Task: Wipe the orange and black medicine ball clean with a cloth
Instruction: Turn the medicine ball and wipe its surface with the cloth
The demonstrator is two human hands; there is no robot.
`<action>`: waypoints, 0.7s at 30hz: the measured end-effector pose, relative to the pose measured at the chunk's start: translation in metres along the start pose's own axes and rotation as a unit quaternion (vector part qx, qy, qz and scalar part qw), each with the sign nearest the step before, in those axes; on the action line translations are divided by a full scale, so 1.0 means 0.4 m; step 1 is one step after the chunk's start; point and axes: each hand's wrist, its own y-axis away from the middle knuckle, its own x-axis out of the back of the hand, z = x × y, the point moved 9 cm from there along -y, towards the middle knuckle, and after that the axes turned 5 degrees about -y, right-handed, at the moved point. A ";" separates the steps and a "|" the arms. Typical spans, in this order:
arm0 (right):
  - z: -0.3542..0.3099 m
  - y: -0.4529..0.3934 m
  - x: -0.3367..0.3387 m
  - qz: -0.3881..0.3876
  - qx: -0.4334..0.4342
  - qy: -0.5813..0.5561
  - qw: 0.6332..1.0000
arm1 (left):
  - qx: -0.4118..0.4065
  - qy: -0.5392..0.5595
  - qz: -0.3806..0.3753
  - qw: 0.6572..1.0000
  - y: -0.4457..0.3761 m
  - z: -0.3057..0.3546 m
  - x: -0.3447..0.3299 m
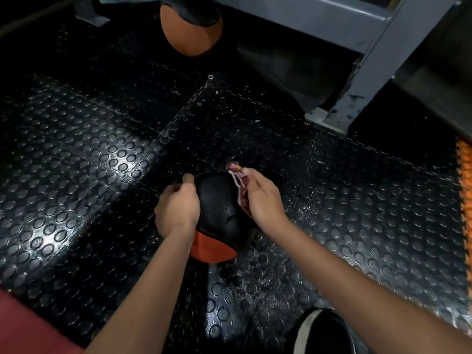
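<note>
While curled fingers (187,178) grip one: two medicine balls (217,200), one pinched cloth (238,180).

Floor's black rubber matting (89,154) with raised round studs, kinda dusty. Sitting on it: the orange and black medicine ball (217,226), a second ball (190,29) further back, a grey metal frame foot (329,116), plus a shoe (321,333).

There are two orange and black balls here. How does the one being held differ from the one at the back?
The near ball is held between the left hand and right hand, with a cloth against it; the far ball lies untouched. The near ball shows mostly black, the far mostly orange. Both rest on the studded floor.
</note>
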 end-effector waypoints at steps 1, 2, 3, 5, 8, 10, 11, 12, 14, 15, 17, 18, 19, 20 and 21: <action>-0.028 0.004 -0.013 -0.022 0.050 0.042 0.998 | 0.000 -0.001 0.002 1.000 0.002 -0.001 0.000; -0.048 0.010 -0.027 -0.038 0.091 0.080 0.992 | 0.000 -0.004 0.003 1.000 0.005 -0.001 0.000; -0.048 0.008 -0.035 -0.046 0.108 0.098 0.988 | -0.002 -0.006 0.004 1.000 0.007 -0.001 -0.001; -0.025 -0.009 -0.033 -0.045 0.083 0.054 0.994 | -0.012 -0.014 0.005 1.000 0.014 0.004 -0.002; 0.043 -0.041 0.002 -0.020 -0.060 -0.055 0.996 | -0.034 -0.043 0.012 0.998 0.019 0.016 -0.009; 0.077 -0.037 0.025 -0.031 -0.144 -0.011 0.989 | -0.050 -0.068 0.012 0.996 0.026 0.025 -0.021; 0.094 -0.030 0.039 -0.040 -0.182 0.019 0.982 | -0.059 -0.076 0.013 0.995 0.030 0.029 -0.026; 0.108 -0.019 0.049 -0.042 -0.221 0.033 0.974 | -0.070 -0.082 0.016 0.994 0.034 0.034 -0.028; 0.132 -0.013 0.063 -0.039 -0.264 0.036 0.963 | -0.091 -0.088 0.021 0.992 0.041 0.042 -0.032; 0.133 -0.017 0.062 -0.033 -0.260 0.040 0.964 | -0.097 -0.090 0.022 0.991 0.043 0.044 -0.033; 0.112 -0.034 0.060 -0.004 -0.205 0.034 0.978 | -0.103 -0.093 0.023 0.990 0.042 0.047 -0.035; 0.096 -0.044 0.055 0.007 -0.163 0.032 0.986 | -0.104 -0.091 0.022 0.990 0.041 0.048 -0.035; 0.073 -0.043 0.048 0.008 -0.118 0.037 0.992 | -0.106 -0.088 0.019 0.990 0.040 0.048 -0.034; 0.047 -0.037 0.039 0.004 -0.073 0.056 0.996 | -0.106 -0.087 0.016 0.991 0.039 0.047 -0.033; 0.026 -0.028 0.027 -0.008 -0.035 0.080 0.996 | -0.105 -0.085 0.011 0.991 0.038 0.045 -0.033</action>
